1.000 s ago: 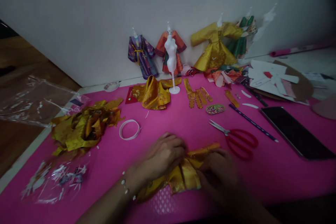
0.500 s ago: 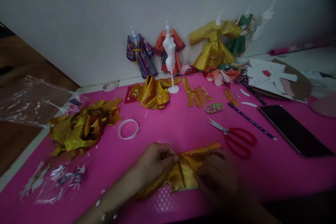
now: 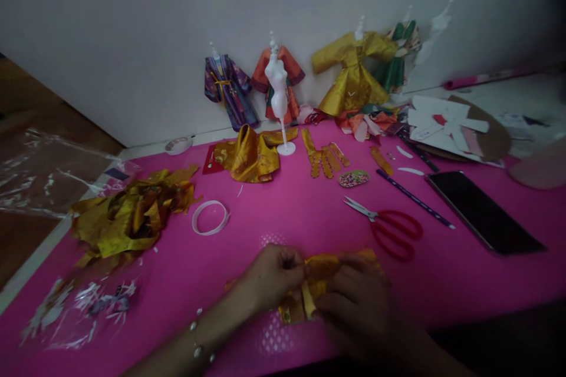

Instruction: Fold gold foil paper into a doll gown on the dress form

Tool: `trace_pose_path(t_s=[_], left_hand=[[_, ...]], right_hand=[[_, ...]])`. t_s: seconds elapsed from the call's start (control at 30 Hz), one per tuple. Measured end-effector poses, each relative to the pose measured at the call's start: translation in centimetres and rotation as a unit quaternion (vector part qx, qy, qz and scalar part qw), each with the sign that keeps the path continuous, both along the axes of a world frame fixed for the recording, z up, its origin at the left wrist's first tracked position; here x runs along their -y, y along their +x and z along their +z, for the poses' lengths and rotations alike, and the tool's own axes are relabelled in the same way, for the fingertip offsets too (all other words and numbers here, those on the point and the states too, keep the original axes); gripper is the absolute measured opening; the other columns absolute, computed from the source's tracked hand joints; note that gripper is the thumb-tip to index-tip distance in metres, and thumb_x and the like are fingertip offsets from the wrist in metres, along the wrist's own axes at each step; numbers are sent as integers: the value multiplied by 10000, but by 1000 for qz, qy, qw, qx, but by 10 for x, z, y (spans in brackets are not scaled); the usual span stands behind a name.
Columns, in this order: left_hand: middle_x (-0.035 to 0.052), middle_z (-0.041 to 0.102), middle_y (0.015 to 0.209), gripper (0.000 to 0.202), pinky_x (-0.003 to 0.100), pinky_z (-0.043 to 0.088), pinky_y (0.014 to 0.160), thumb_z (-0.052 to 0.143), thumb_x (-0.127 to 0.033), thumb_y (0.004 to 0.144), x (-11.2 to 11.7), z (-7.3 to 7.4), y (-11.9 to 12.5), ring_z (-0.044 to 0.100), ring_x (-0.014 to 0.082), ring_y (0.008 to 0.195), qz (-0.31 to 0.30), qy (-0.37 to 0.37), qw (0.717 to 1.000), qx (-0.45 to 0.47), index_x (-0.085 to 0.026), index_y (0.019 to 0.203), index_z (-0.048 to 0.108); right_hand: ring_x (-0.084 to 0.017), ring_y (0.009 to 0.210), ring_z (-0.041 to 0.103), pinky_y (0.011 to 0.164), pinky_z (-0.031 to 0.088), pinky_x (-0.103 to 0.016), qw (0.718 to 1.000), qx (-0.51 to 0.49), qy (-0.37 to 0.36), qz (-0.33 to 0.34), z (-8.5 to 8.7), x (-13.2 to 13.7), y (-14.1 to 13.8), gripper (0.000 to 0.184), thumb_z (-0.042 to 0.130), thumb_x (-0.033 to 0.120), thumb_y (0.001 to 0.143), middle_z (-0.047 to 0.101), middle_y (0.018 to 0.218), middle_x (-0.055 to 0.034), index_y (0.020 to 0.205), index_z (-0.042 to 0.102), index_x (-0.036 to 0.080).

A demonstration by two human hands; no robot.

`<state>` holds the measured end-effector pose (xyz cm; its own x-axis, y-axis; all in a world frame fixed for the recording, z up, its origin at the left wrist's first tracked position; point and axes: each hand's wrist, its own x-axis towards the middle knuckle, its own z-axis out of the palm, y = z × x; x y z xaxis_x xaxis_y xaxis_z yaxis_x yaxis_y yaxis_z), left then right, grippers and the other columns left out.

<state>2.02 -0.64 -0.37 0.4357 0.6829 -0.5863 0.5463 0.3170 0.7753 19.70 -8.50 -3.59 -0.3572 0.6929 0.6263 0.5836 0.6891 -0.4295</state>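
A piece of shiny golden fabric (image 3: 322, 268) lies low over the pink table, between my two hands. My left hand (image 3: 276, 277) pinches its edge with thumb and forefinger, near an upright fold. On the cloth's other side, my right hand (image 3: 354, 294) is closed on it, fingers bent; dim light and blur hide its fingertips. Beyond my right hand lie scissors with red handles (image 3: 398, 230), blades toward the left. A white ring of tape or ribbon (image 3: 211, 218) sits ahead of my left hand.
Golden scraps (image 3: 132, 212) and clear plastic bags (image 3: 84, 312) lie left. Behind stand a bare white mannequin (image 3: 278, 85) and several dressed ones. A phone (image 3: 486, 209), a pencil (image 3: 415, 199) and an oval container of colourful pins (image 3: 354, 178) are at right.
My right hand has moved left, nearer my left hand, covering more of the golden fabric. The whole scene has shifted slightly left in view.
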Motion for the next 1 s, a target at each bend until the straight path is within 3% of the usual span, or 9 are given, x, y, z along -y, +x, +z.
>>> trace_pose_path(t_s=[0.1,0.2,0.37,0.53,0.73,0.87,1.0], left_hand=[[-72,523,452,149,196,304,400,566,-288,751,-2,5,4,432,88,381,-20,-2,1000,15,-199,638,525],[-81,492,477,162,183,290,408,596,-296,751,0,12,8,422,77,419,-38,17,999,25,-187,639,555],[-89,481,478,192,175,268,377,573,-330,804,12,17,9,370,62,384,-52,5,997,58,-198,665,558],[-88,470,491,224,187,209,338,588,-368,813,32,6,7,338,58,328,1,-31,995,90,-212,663,530],[-62,470,580,194,211,292,481,642,-333,757,59,-3,8,398,84,507,113,-2,986,121,-184,654,572],[-12,562,585,249,241,352,534,607,-373,791,72,3,13,484,118,547,130,-32,983,122,-190,631,547],[-7,547,568,333,245,360,539,557,-388,865,77,7,14,488,122,541,112,-16,986,122,-188,599,542]], right_hand=[[-206,733,609,847,443,-418,999,-23,-45,3,14,2,1,112,629,284,839,642,716,-17,769,618,198],[-218,825,615,856,430,-423,994,-28,-109,-16,24,0,13,62,589,227,892,675,839,-31,892,649,212],[-256,962,578,832,440,-427,975,5,-191,-117,26,-8,41,152,569,234,941,648,1030,-87,1061,656,203],[-211,823,577,719,441,-358,945,21,-324,-48,26,-10,40,165,581,290,937,626,866,-45,822,650,193],[-160,672,540,603,386,-293,921,-33,-383,-64,28,-4,29,260,535,270,909,559,705,0,664,492,197],[-154,637,532,573,376,-280,907,-30,-414,-71,32,-2,27,268,527,293,892,552,678,7,648,463,204],[-160,657,558,581,395,-275,896,-21,-440,-60,36,-2,27,196,560,287,859,583,703,3,687,524,201]])
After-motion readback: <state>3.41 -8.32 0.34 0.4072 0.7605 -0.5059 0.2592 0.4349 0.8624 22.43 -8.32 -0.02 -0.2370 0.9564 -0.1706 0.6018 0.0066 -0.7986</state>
